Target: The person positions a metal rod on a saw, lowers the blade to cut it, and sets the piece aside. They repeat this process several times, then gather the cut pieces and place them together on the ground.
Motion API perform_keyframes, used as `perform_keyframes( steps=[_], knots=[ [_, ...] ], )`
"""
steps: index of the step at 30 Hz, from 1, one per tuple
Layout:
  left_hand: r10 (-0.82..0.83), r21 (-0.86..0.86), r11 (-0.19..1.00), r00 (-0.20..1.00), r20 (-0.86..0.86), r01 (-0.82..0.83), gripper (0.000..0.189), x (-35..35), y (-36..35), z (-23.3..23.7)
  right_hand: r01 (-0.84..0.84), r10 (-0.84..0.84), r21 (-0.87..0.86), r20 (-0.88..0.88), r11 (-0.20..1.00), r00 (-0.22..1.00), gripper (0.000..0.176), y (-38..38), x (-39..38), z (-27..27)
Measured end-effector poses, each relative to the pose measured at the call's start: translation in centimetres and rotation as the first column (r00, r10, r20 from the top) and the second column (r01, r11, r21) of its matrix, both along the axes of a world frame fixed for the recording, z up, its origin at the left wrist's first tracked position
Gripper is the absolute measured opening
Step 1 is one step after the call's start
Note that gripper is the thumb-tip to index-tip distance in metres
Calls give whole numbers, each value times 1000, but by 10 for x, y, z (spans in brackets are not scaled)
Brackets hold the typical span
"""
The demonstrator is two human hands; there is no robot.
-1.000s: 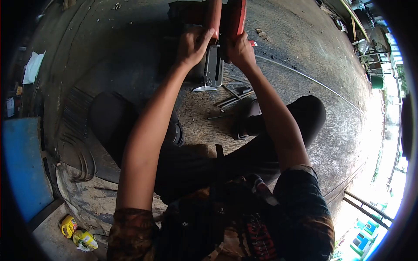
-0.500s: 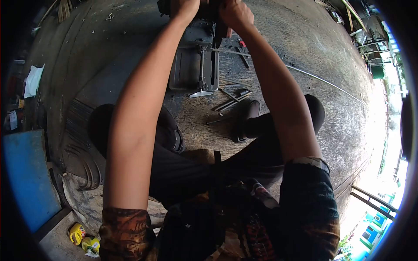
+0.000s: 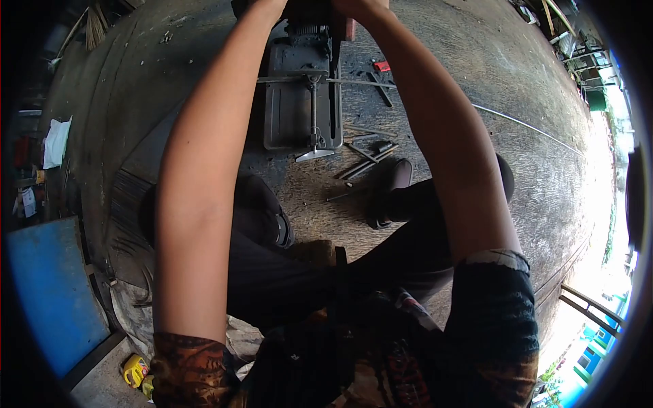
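While both arms are stretching over the chop saw point(image 3: 303, 102), left hand point(image 3: 266, 4) and right hand point(image 3: 355, 4) are getting cropped, so can't tell the finger grip. The rod point(image 3: 360, 82) is lying across its base, probably for support.

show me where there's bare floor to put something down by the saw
Bare floor right of the right arm, either side of the long rod; also left of the saw base. Crowded between base and sandal: cut rods.
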State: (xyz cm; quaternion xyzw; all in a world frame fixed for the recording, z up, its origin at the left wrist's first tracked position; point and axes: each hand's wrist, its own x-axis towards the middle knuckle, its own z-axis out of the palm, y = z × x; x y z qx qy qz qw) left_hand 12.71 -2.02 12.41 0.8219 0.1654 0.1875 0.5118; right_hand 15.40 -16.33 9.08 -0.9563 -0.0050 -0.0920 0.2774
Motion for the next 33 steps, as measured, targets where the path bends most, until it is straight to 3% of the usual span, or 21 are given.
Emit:
perform_keyframes(
  steps=[1, 3, 4, 5, 6, 7, 8, 9, 10, 11, 12, 13, 15, 16, 20, 26, 29, 32, 33],
  knots=[
    [-2, 1, 1000, 1000, -1, 2, 76, -4, -1, -6, 2, -2, 1, -1, 1000, 1000, 59, -3, -3, -3],
    [-2, 33, 999, 935, 355, -11, 72, -15, -6, -24, -23, 22, 160, 10, 987, 1000, 61, -17, -13, -12],
    [-47, 0, 998, 747, 663, 62, 70, -20, -12, -42, -29, 25, 241, 19, 970, 999, 64, -28, -18, -20],
    [-73, 48, 997, 835, 546, 55, 40, -34, -8, -66, -36, 29, 323, 24, 946, 999, 66, -37, -23, -33],
    [-77, 30, 997, 832, 550, 73, 35, -35, -2, -100, -44, 34, 403, 32, 914, 999, 70, -45, -25, -47],
    [-81, 40, 997, 780, 621, 72, 35, -42, -4, -135, 51, -143, 597, 108, 801, 984, 50, -50, -27, -84],
    [-142, 195, 980, 830, 539, 41, 33, -56, 1, -167, 107, -325, 765, 139, 636, 935, 50, -54, -29, -115],
    [-191, 193, 975, 866, 462, 111, 30, -80, -7, -181, 308, -405, 695, -26, 650, 914, 54, -61, -53, -119],
    [-223, 206, 964, 928, 299, 165, 31, -93, -8, -208, 416, -449, 646, -125, 641, 885, 53, -69, -42, -174],
    [-226, 323, 937, 937, 266, 135, 34, -100, -12, -237, 477, -445, 560, -204, 678, 872, 49, -70, -47, -209],
    [-289, 306, 924, 943, 166, 229, 36, -109, -18, -250, 454, -443, 553, -164, 699, 881, 47, -66, -56, -237],
    [-341, 154, 933, 936, 90, 325, 35, -113, -26, -266, 439, -387, 521, -212, 732, 897, 46, -64, -65, -256],
    [-411, 508, 802, 907, 90, 313, 35, -113, -33, -288, 473, -391, 511, -267, 718, 881, 46, -54, -75, -275],
    [-413, 580, 757, 908, 68, 301, 36, -112, -37, -299, 494, -378, 496, -320, 714, 869, 46, -53, -76, -286],
    [-527, 585, 669, 848, -62, 458, 37, -98, -45, -323, 544, -361, 470, -426, 695, 830, 46, -50, -75, -322],
    [-483, 652, 594, 857, -180, 472, 38, -78, -60, -347, 652, -362, 456, -572, 606, 736, 43, -36, -52, -356],
    [-483, 661, 574, 852, -203, 483, 39, -73, -59, -356, 712, -389, 498, -606, 495, 694, 40, -28, -41, -373],
    [-489, 674, 543, 841, -232, 502, 41, -70, -59, -359, 751, -426, 632, -636, 192, 644, 38, -20, -24, -387],
    [-491, 673, 534, 836, -247, 512, 41, -69, -59, -360, 756, -424, 628, -642, 186, 638, 38, -16, -15, -396]
  ],
)
